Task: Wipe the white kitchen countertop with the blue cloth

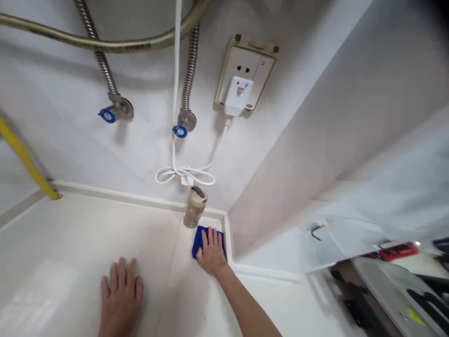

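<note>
Apparently for even contact, the right hand point(212, 256) lies flat on the cloth point(197, 243) by the corner point(226, 215), fingers extended; the left hand point(121, 297), grasping nothing, spreads its fingers, perhaps for balance.

- Cloth point(198, 243): plain deep blue
- Bottle point(193, 213): beige at the top, browner below, with a dark brown piece on its lid
- Counter point(80, 234): white, crossed by a thin grey line
- Wall point(143, 145): pale greyish white
- Cord point(176, 93): white
- Plug point(235, 102): white, with a small pinkish switch
- Socket point(253, 69): off-white, yellowed edges, black holes
- Tap knobs point(107, 115): bright blue, pale centres
- Metal hoses point(191, 70): silver-grey, finely ringed
- Long hose point(126, 46): olive-gold, dark print
- Pipe point(26, 159): vivid yellow
</note>
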`<state>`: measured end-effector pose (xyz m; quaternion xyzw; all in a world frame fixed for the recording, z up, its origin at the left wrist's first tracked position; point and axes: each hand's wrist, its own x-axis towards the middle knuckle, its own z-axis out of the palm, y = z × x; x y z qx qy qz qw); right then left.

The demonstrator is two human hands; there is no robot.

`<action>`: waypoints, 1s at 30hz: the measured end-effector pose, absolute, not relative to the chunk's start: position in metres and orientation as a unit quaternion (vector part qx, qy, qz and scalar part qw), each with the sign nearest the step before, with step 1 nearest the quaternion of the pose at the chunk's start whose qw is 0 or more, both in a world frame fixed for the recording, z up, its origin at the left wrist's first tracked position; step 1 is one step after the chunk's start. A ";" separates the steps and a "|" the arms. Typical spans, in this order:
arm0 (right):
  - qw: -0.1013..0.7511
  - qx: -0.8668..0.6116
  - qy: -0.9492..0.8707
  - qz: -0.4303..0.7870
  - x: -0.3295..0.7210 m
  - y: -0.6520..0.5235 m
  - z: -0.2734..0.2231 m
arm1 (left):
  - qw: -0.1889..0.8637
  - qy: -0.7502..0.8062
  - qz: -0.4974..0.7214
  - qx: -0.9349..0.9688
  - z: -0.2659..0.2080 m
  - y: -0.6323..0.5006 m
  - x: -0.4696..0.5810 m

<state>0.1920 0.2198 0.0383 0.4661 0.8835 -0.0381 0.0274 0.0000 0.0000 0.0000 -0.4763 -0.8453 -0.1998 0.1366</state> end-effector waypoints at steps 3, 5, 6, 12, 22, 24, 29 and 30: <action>0.014 0.481 0.876 -0.022 0.179 0.242 0.034 | 0.138 -0.849 -0.193 -0.472 -0.002 -0.001 -0.002; 0.007 0.494 0.869 -0.014 0.172 0.253 0.028 | 0.135 -0.854 -0.194 -0.464 -0.003 -0.001 -0.003; 0.006 0.500 0.866 -0.011 0.169 0.257 0.025 | 0.134 -0.855 -0.196 -0.461 -0.004 0.000 -0.003; 0.001 0.503 0.864 -0.010 0.167 0.268 0.013 | 0.133 -0.850 -0.206 -0.466 -0.005 0.001 -0.004; -0.022 0.472 0.879 -0.063 0.197 0.191 0.025 | 0.107 -0.868 -0.176 -0.452 0.000 0.000 -0.003; -0.024 0.451 0.888 -0.081 0.214 0.164 0.031 | 0.109 -0.869 -0.173 -0.450 0.002 0.000 -0.004; -0.043 0.352 0.921 -0.161 0.272 0.111 0.050 | 0.103 -0.872 -0.166 -0.449 0.008 0.001 -0.004; -0.049 0.342 0.923 -0.172 0.284 0.105 0.052 | 0.103 -0.872 -0.164 -0.449 0.008 0.001 -0.004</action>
